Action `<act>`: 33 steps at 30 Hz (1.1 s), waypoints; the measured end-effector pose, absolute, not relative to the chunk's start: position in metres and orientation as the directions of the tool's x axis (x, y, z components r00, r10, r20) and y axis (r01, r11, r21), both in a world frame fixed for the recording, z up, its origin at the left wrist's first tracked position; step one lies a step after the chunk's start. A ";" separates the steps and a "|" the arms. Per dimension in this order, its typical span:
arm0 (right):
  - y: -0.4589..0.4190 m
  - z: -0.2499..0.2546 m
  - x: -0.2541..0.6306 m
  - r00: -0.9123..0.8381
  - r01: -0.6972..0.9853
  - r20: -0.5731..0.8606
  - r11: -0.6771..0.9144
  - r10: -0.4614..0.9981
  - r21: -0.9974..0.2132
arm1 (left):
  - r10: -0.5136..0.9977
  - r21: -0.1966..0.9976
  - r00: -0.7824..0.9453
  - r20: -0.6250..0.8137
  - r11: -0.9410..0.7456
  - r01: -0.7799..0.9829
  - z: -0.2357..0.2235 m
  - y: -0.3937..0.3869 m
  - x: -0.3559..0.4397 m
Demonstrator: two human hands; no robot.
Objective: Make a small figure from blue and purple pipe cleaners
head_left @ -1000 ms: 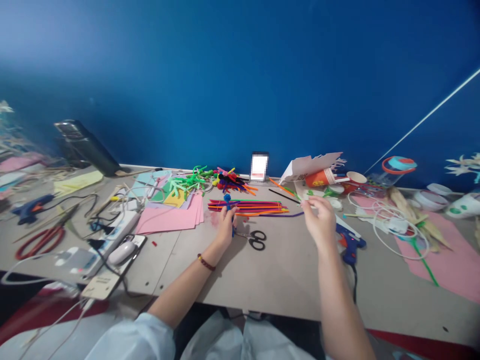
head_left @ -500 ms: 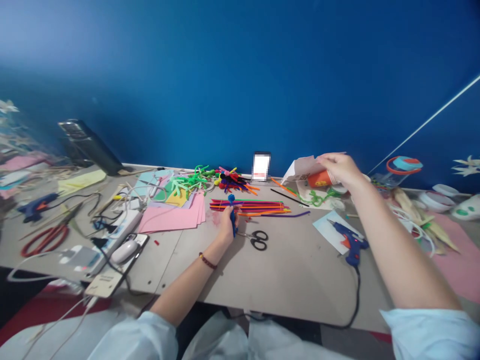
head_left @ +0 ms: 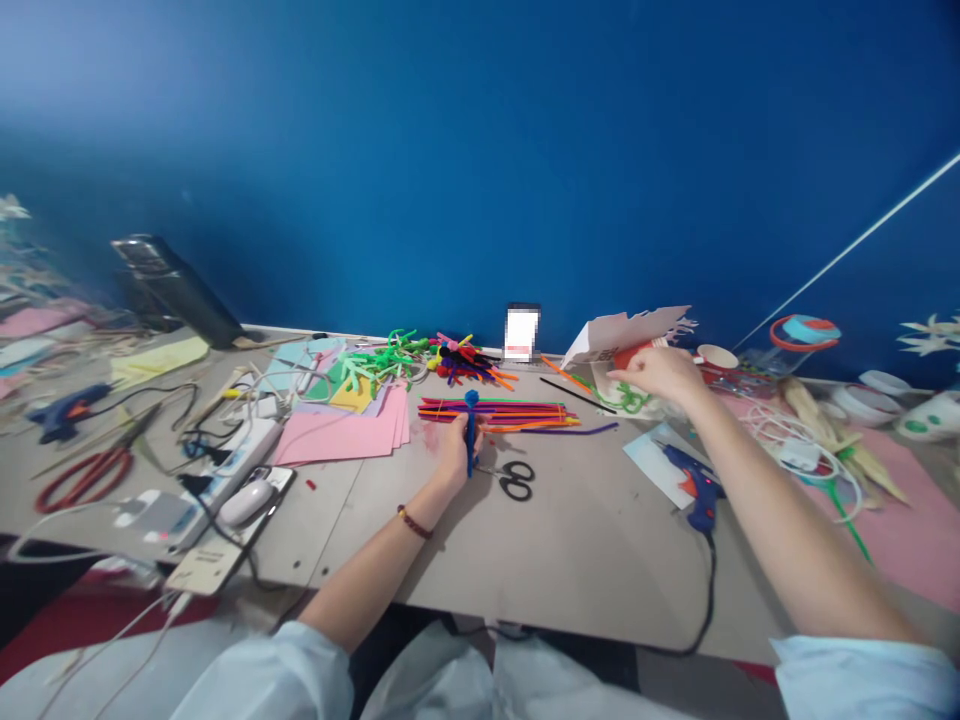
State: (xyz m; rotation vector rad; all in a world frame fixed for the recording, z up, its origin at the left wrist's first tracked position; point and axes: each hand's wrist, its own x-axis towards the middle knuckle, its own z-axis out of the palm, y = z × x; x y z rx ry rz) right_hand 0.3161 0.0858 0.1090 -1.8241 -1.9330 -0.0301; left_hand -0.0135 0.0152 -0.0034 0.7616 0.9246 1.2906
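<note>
My left hand [head_left: 454,450] is closed around a blue pipe cleaner [head_left: 471,440] that stands upright with a curled knob at its top. Just right of that hand, black-handled scissors [head_left: 516,480] lie on the table, their blades partly hidden by it. Behind it is a row of coloured pipe cleaners [head_left: 495,412]. At the back right, my right hand [head_left: 664,375] is in front of a white paper box [head_left: 600,335] and a red-orange item partly covered by the hand. Its fingers are drawn together; whatever they may hold is too small to make out.
A blue glue gun [head_left: 697,485] rests beside light blue paper [head_left: 652,460], its cord running off the front edge. Pink paper sheets [head_left: 337,435], green pipe cleaners [head_left: 390,355] and a phone [head_left: 521,332] stand farther back. Power strip [head_left: 232,480], mouse [head_left: 246,502] and red-handled scissors [head_left: 86,480] are left.
My right hand has come down and slightly left from the top of the paper box. The blue pipe cleaner in my left hand has shifted a little to the right.
</note>
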 end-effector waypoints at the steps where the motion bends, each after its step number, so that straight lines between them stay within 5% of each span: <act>1: 0.083 0.109 0.312 -0.031 0.969 0.335 0.111 0.942 -0.222 | 0.991 0.884 0.037 -0.130 0.133 -0.449 -0.003 0.014 -0.013; 3: 0.076 0.111 0.301 -0.096 0.983 0.332 0.142 0.939 -0.117 | 0.995 0.891 0.021 -0.093 0.093 -0.444 0.000 0.011 -0.011; 7: 0.055 0.109 0.271 -0.073 0.978 0.393 0.142 0.917 -0.151 | 0.999 0.925 -0.017 -0.035 0.025 -0.378 0.006 0.004 -0.008; 11: 0.022 0.090 0.232 -0.004 0.895 0.520 0.235 0.854 -0.380 | 0.998 0.942 -0.029 -0.056 0.043 -0.334 0.008 0.000 -0.004; 16: -0.014 0.050 0.173 0.019 0.602 0.408 0.315 0.913 -0.733 | 0.997 0.953 0.019 -0.074 0.076 -0.293 0.009 -0.003 -0.001; 19: -0.021 0.032 0.146 0.113 0.420 0.403 0.324 0.908 -0.848 | 0.997 0.960 0.050 -0.054 0.066 -0.273 0.006 -0.004 -0.001; 33: -0.025 0.018 0.142 0.124 0.435 0.506 0.412 0.853 -0.801 | 0.982 0.983 0.187 0.020 0.014 -0.182 0.006 -0.008 0.002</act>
